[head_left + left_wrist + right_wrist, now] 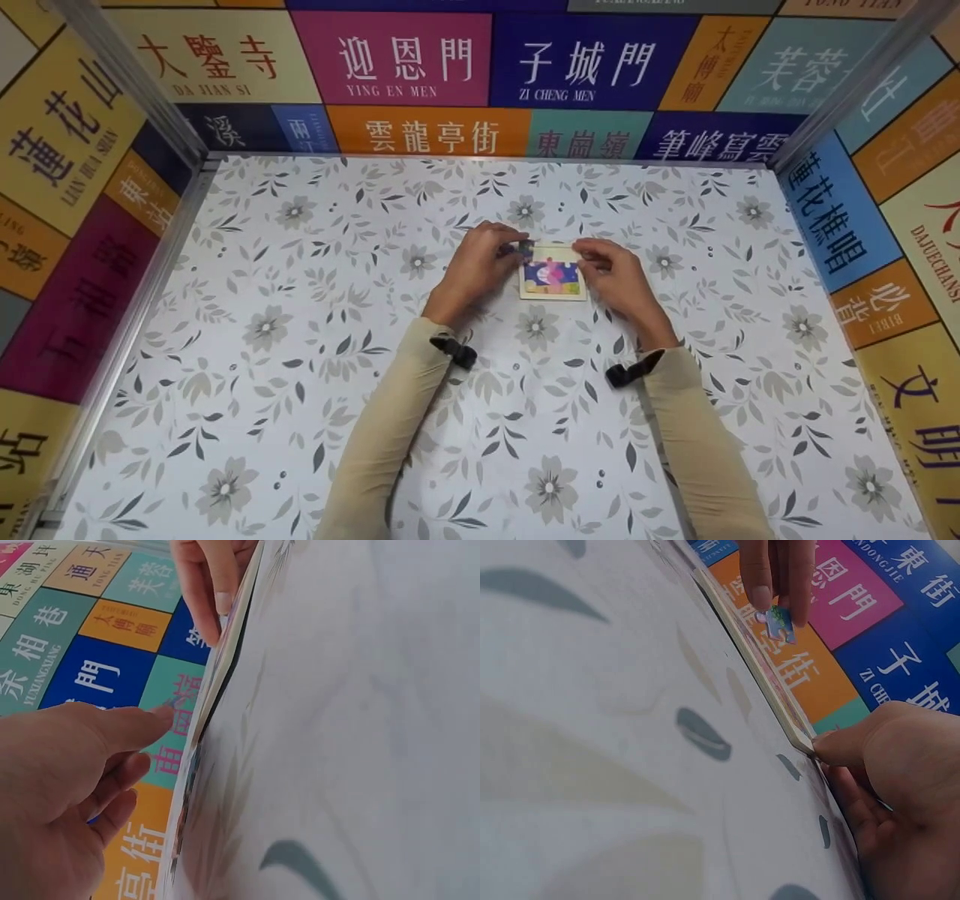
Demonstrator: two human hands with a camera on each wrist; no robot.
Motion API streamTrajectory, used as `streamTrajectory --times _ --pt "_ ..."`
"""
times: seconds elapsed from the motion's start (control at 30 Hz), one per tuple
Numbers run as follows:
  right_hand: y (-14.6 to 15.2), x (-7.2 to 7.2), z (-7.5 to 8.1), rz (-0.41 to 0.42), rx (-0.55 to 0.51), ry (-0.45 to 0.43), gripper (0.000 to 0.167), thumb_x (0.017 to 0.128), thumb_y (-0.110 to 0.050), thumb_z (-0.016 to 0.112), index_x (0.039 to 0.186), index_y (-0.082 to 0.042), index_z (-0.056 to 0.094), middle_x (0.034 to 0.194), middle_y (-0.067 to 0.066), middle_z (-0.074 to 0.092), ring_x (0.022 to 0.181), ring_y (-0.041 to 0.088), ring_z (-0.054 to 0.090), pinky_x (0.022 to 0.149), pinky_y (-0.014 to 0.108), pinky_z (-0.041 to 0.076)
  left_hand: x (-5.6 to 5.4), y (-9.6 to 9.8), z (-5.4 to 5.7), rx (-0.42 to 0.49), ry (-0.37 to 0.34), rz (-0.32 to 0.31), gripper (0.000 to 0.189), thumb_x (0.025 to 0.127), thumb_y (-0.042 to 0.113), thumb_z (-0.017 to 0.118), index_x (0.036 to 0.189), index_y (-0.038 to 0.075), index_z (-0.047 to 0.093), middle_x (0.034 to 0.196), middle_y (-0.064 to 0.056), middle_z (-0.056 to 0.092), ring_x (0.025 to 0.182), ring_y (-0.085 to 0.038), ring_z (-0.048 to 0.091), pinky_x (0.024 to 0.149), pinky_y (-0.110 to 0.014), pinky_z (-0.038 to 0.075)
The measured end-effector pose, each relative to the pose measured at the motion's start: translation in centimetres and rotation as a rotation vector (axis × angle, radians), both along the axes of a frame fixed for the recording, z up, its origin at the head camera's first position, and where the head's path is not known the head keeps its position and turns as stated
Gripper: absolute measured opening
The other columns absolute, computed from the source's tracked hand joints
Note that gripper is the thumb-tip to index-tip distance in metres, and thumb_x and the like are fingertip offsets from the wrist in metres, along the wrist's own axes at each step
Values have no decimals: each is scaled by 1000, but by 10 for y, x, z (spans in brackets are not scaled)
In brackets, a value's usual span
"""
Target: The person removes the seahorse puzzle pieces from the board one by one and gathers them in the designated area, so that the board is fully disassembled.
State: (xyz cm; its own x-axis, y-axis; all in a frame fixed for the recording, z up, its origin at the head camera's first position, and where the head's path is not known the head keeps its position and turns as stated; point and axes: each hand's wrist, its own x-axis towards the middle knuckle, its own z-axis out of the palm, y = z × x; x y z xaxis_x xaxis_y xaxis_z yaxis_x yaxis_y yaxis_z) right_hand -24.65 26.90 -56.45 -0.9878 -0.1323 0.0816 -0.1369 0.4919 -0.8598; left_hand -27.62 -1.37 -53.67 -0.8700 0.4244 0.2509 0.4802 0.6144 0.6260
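A small jigsaw puzzle board (553, 297) with a pale frame lies on the table; its lower part is filled with purple, pink and yellow pieces, and its upper strip is bare. My left hand (482, 259) pinches a loose puzzle piece (781, 624) by the board's upper left corner. In the right wrist view, that piece looks blue with some green and hangs below the fingertips, apart from the board. At the opposite side, my right hand (619, 276) grips the board's upper right corner, thumb on the frame edge (804, 741). Its other fingers are partly hidden.
A white tablecloth (330, 427) with grey flowers and leaves covers the table. Upright panels with coloured blocks of Chinese lettering (405, 60) stand along the back and both sides. Dark straps (454, 351) sit round both wrists over beige sleeves.
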Motion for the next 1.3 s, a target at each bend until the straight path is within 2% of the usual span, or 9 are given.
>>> streamTrajectory --times 0.1,0.3,0.5,0.6,0.7,0.83,0.93,1.3 --pt "0 0 0 -2 -3 -1 36 105 -9 69 141 -10 72 147 12 67 129 29 67 100 15 50 -1 -6 0 48 -1 -4 38 98 14 79 135 10 77 131 -9 77 125 -26 68 112 -40 52" --pt "0 0 0 -5 -12 -7 36 105 -9 69 141 -11 72 147 11 67 128 29 67 101 17 51 0 -14 2 117 -5 -8 38 99 11 78 137 11 75 129 -9 76 119 -26 67 102 -38 56" --pt "1 0 -2 -6 -4 -6 35 105 -9 69 140 -12 73 147 10 66 128 28 67 100 15 51 3 -27 3 176 -53 -10 38 101 9 75 139 12 74 131 -8 73 125 -23 64 103 -32 59" --pt "0 -1 -2 -1 -8 1 35 105 -8 69 140 -10 73 147 12 67 128 30 67 100 14 50 4 -34 3 166 -55 15 38 102 11 75 139 15 74 133 -5 71 129 -21 62 108 -34 56" --pt "0 -1 -1 5 -15 2 35 105 -8 69 140 -8 72 147 14 66 128 32 67 100 14 50 4 -42 2 143 -15 41 37 101 14 76 138 16 75 132 -6 68 128 -22 61 113 -37 51" --pt "-1 0 1 9 -15 3 35 105 -8 69 140 -7 72 148 14 66 128 32 66 100 16 51 2 -52 0 136 59 58 35 99 14 80 133 11 78 127 -12 67 123 -27 61 111 -41 50" --pt "-1 0 2 7 -4 3 36 105 -7 69 141 -8 72 147 13 67 128 30 67 101 16 51 2 -59 -1 144 80 74 35 97 14 83 131 8 79 124 -13 68 120 -29 62 108 -44 51" --pt "-1 0 2 12 8 13 35 105 -6 68 140 -8 72 146 13 67 127 30 67 99 13 51 2 -81 -4 165 19 122 35 96 14 84 130 8 79 124 -14 73 118 -29 67 105 -42 54"
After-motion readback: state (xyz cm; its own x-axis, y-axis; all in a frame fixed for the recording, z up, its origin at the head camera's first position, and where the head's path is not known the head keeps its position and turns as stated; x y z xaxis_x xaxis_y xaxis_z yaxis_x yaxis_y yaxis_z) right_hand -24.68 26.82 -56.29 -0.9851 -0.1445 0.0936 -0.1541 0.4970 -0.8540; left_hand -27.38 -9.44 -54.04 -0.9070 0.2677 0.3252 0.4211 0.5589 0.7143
